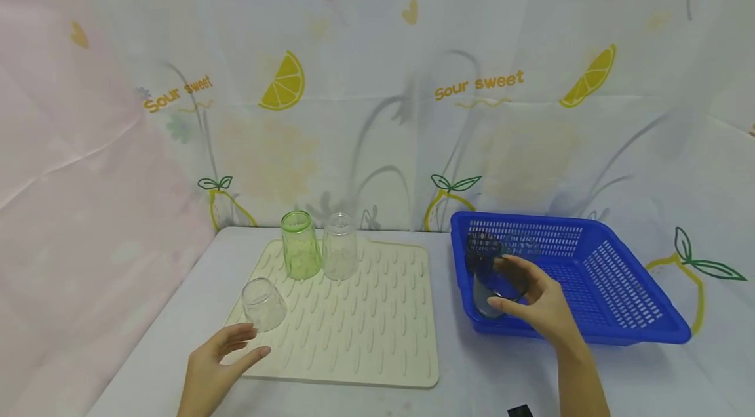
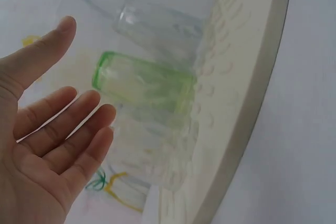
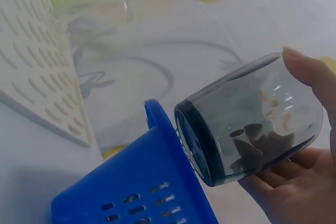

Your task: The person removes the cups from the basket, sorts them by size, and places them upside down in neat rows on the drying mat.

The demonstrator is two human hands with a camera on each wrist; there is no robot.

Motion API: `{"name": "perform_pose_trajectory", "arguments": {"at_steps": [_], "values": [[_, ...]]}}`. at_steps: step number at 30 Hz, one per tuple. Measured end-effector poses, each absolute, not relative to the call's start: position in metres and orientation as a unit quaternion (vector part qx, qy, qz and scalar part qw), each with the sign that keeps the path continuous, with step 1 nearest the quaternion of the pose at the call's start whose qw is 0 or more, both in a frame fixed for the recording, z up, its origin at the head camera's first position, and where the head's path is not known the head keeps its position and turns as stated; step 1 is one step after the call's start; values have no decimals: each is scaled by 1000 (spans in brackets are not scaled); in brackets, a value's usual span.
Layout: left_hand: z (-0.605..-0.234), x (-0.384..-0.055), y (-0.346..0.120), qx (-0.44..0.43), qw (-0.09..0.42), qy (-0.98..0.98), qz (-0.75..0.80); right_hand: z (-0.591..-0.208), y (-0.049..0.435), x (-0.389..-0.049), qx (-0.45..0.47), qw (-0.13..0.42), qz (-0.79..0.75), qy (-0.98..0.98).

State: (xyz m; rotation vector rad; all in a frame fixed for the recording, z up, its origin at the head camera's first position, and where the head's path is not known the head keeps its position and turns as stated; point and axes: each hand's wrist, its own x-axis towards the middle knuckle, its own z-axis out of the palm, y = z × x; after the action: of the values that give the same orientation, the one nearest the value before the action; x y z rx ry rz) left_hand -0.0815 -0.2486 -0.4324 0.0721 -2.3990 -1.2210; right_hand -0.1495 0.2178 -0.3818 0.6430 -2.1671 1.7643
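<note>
My right hand (image 1: pixel 545 309) grips a dark-tinted glass (image 3: pixel 247 124) by its rim end, thumb on one side and fingers on the other. It holds the glass tilted over the left side of a blue plastic basket (image 1: pixel 643 273). My left hand (image 1: pixel 212 364) is empty, fingers spread loosely, at the front left corner of a cream drying mat (image 1: pixel 366 345). Just beyond its fingertips stands a short clear glass (image 1: pixel 265 305). Farther back on the mat, a green glass (image 1: pixel 302 253) and a taller clear glass (image 1: pixel 340 250) stand side by side.
Inside the basket, another dark glass (image 1: pixel 479 248) and a clear glass (image 1: pixel 522 243) sit by the back left. A lemon-print cloth (image 1: pixel 377 109) hangs behind the white table (image 1: pixel 177 312). A small black object (image 1: pixel 520 411) lies at the front edge.
</note>
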Motion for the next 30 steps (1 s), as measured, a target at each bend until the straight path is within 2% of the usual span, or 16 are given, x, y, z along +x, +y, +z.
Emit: {"name": "perform_pose_trajectory", "arguments": {"at_steps": [7, 12, 24, 30], "values": [[-425, -102, -205, -109, 179, -825, -525, -383, 209, -147, 260, 125, 629, -722], [-420, -116, -185, -174, 160, -800, -552, -384, 198, -147, 285, 111, 636, -708], [-400, -137, -136, -235, 95, -773, -582, -386, 164, -151, 339, 93, 635, -688], [-391, -142, -114, -284, 71, -751, -592, -389, 145, -149, 354, 64, 651, -669]]}}
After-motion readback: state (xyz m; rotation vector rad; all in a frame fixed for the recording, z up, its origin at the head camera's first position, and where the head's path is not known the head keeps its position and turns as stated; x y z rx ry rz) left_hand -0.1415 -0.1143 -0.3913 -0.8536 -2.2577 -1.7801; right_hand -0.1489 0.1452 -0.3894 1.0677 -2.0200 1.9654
